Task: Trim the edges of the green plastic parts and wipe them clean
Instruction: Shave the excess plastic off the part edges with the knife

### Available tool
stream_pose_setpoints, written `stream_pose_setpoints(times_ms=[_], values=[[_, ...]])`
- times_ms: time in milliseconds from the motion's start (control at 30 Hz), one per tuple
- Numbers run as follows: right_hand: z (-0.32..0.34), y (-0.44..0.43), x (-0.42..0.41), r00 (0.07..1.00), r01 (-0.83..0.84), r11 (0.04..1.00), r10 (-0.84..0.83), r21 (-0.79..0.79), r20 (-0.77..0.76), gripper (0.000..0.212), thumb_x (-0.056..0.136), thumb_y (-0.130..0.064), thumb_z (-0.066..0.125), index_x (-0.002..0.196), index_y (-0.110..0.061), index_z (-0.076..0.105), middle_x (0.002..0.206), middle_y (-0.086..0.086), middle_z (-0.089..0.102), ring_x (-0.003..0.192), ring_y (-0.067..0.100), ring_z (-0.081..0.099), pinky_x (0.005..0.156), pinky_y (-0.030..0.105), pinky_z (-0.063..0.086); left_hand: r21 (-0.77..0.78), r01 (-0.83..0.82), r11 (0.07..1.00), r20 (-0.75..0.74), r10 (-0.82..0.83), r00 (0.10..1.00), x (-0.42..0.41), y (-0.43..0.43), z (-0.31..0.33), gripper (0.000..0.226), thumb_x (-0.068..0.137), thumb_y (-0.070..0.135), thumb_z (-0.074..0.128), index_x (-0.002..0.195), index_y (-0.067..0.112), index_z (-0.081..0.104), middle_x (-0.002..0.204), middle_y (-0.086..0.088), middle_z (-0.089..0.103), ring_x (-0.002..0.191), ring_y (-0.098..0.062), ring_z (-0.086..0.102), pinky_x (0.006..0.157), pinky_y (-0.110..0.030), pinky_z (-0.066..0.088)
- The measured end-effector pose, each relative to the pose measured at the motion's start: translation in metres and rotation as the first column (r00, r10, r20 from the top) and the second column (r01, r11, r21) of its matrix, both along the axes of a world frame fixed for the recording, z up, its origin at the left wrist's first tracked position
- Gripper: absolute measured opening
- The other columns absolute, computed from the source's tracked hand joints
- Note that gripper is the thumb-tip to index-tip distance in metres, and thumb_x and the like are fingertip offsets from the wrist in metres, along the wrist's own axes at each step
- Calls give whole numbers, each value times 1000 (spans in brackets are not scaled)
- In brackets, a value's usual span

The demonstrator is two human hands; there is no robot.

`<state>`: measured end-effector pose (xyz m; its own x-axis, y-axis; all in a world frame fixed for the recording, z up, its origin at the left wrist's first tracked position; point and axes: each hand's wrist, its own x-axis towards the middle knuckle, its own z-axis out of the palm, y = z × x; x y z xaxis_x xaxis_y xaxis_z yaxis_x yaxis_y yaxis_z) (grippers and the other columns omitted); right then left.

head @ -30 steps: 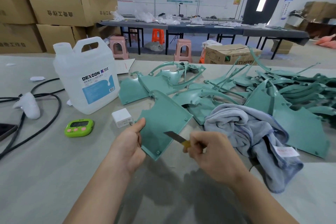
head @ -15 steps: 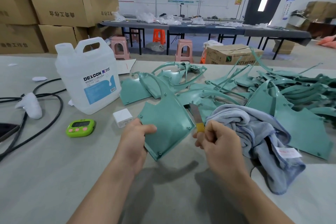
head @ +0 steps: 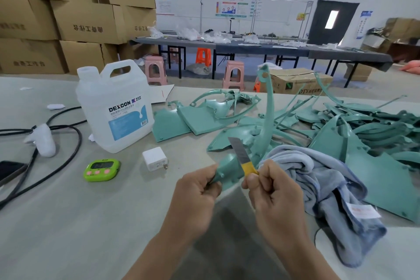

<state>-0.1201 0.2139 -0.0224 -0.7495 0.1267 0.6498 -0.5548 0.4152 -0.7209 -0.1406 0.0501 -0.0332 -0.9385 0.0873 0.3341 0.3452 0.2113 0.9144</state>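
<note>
The part (head: 225,166) is standing up between the two hands: smooth, matte green plastic, a flat panel with small screw bosses at the bottom and a long thin curved arm sweeping high above the surface (head: 68,223). The left hand (head: 195,198) is gripping the panel's lower edge, fingers curled tight around it. The right hand (head: 272,198) is closing into a fist around a knife (head: 242,157), with a yellow collar and a bare grey snap-off blade pointing up and leaning left, lying across the panel's face.

Just right of the hands, a soft, rumpled blue-grey cloth (head: 318,177) is slumping over a pile (head: 363,125) of more green panels and hoops. To the left are sitting a translucent white jug (head: 116,107) with a blue label, a white charger (head: 155,158), a lime-green timer (head: 101,169) and looping black cable (head: 68,143). The surface is pale grey and dull.

Behind, brown cartons (head: 86,18) are stacking up at left, and pink and orange stools (head: 234,75) are standing by long dark tables (head: 261,49).
</note>
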Motion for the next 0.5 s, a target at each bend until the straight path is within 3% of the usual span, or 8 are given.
stream_pose_setpoints(times_ms=[100,167,233,367,433,500], values=[[-3,1,-3,997,39,999,-39,-6,71,37,93,-35,56,68,-33,30,64,13,52,53,22,45,52,33,38,-100,-53,994,-85,44,995,1,-4,-1,40,88,17,55,108,48,72,72,2,63,67,-2,47,63,-23,44],[-3,6,-7,990,108,994,-110,27,92,45,95,-19,61,67,-32,28,63,12,53,55,23,43,52,37,38,-138,-92,986,-129,74,989,2,-6,0,40,89,19,55,108,50,71,65,12,53,61,2,41,58,-19,37],[-2,10,-7,985,141,988,-146,62,90,51,94,-10,63,66,-33,28,60,9,52,56,22,46,54,39,40,-168,-115,979,-155,89,984,5,-7,2,44,88,18,54,109,55,69,69,16,61,63,4,48,60,-16,41],[0,9,-5,993,48,995,-58,92,103,53,94,-5,65,66,-32,29,61,7,43,55,22,47,53,36,41,-239,-154,959,-208,104,973,9,-7,7,64,88,11,54,109,71,59,86,31,70,75,8,65,64,-9,47],[-3,10,-8,990,102,980,-118,172,81,51,92,-3,66,67,-25,27,62,5,36,53,12,35,51,26,35,-249,-182,951,-240,122,963,10,-8,8,66,87,10,55,114,70,59,90,38,68,80,15,64,66,-4,44],[-3,15,-10,974,192,955,-214,225,78,53,92,-4,66,67,-25,25,59,-1,34,53,12,27,50,25,29,-270,-198,942,-264,125,956,12,-10,9,61,86,12,54,121,63,56,101,41,67,91,19,63,75,-2,44]])
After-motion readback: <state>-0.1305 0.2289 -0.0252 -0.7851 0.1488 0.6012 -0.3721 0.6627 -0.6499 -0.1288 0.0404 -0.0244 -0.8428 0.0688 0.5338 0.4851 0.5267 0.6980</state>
